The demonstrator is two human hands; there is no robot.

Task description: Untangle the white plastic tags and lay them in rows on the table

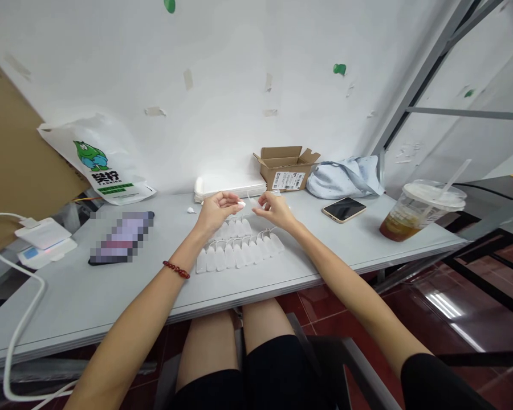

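Note:
My left hand is raised above the table, thumb and fingers closed on a small white piece too small to name. Facing it, my right hand pinches a translucent white tab with a thin strand standing up from it. The two hands are apart. Below them, a front row of similar translucent white tabs lies side by side, with thin pale cords at their upper ends. Behind that is a shorter row of tabs, partly hidden by my left hand. A small white lump lies left of that hand.
At the back stand a white stack, an open cardboard box and a light blue cloth bag. Phones lie on both sides. A lidded drink cup stands right; a plastic bag and white charger are left.

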